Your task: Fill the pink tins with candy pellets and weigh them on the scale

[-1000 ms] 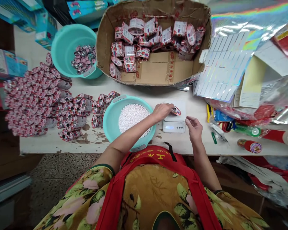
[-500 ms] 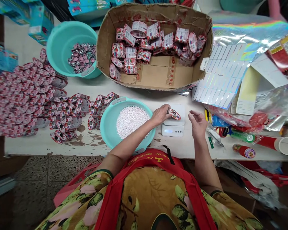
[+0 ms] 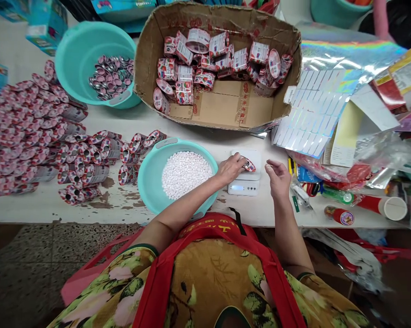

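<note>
My left hand [image 3: 231, 169] reaches across the teal basin to a small printed can [image 3: 249, 165] on the white digital scale [image 3: 243, 188]. Its fingers are bunched together at the can's mouth; what they hold, if anything, is hidden. The scale's display is lit. Right of the scale, my right hand [image 3: 279, 180] hovers with loosely curled fingers, the thumb a little apart and nothing visible between them. White candies [image 3: 186, 173] lie heaped in the teal basin [image 3: 146, 193] under my left forearm.
A cardboard box [image 3: 145, 50] with several printed cans stands behind the scale. Another teal basin [image 3: 72, 59] holds small round lids [image 3: 111, 77]. Many cans [image 3: 24, 132] are stacked at left. Sticker sheets [image 3: 314, 109], a red-sided tub [image 3: 340, 215] and plastic wrapping lie at right.
My left hand has shifted slightly right, its fingers now over the can's mouth. My right hand's thumb and fingers have come a little closer together. The whole view has shifted slightly.
</note>
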{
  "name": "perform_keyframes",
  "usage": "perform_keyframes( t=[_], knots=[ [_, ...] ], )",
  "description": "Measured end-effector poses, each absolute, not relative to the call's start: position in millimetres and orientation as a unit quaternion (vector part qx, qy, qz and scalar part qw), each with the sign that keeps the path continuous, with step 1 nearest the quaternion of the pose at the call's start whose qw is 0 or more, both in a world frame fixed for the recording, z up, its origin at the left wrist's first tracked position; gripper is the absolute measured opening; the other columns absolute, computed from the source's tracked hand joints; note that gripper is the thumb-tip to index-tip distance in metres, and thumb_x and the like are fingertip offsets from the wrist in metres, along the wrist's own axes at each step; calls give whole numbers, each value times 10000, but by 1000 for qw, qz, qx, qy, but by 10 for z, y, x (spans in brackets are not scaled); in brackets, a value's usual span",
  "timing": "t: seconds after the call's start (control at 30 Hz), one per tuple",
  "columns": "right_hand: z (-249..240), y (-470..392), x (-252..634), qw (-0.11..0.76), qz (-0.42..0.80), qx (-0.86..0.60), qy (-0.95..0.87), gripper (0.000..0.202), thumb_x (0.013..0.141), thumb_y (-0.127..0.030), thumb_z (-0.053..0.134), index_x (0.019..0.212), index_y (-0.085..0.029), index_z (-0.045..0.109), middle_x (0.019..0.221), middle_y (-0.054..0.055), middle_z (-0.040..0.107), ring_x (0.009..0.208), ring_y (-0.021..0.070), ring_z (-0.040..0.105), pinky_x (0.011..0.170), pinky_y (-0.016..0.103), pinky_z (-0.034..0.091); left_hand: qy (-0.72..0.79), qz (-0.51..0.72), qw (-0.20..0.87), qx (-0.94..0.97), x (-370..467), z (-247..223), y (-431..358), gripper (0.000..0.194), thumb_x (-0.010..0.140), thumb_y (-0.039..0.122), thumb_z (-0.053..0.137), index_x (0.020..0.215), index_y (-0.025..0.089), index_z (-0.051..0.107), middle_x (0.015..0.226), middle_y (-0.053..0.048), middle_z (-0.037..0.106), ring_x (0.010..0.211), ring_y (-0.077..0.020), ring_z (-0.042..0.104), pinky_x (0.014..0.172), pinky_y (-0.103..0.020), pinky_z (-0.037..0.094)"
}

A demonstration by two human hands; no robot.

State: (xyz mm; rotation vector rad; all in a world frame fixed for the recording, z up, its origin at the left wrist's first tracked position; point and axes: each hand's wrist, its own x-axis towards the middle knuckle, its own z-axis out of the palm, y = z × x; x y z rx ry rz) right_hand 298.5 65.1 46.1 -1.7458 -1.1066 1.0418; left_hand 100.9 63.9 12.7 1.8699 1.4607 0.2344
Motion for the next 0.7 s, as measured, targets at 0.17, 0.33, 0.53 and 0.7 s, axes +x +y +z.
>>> perform_keyframes(
  t=[0.17,0.33,0.53,0.7],
  knots=[
    [508,848,2887,401,414,-668,-471,439,693,-502,833,996,-202,732,1051,78,759,910,190,693,900,395,573,595,102,395,693,1063,132,748,281,1022,399,534,1241,242,617,1246,-60,635,1125,-239,626,858,-333,501],
    [590,906,2805,402,396,-652,-506,414,734,-491,811,1014,-200,720,1033,75,747,912,196,696,902,401,575,576,116,398,705,1026,111,813,262,1048,380,474,1195,249,646,1209,-51,652,1086,-229,630,848,-339,500],
    [871,1983,2610,383,250,-582,-672,416,847,-519,722,1141,-226,689,1066,59,715,973,198,681,915,397,566,498,57,305,810,971,146,735,261,1035,220,459,1103,207,711,1217,-113,602,1119,-251,586,721,-304,479],
    [880,3653,2161,233,81,-629,-737,791,780,-447,833,1412,-86,522,1384,245,567,1271,267,554,1081,464,415,618,195,218,730,383,432,557,234,1042,311,489,1009,222,704,997,-67,634,905,-190,606,657,-279,445]
  ],
)
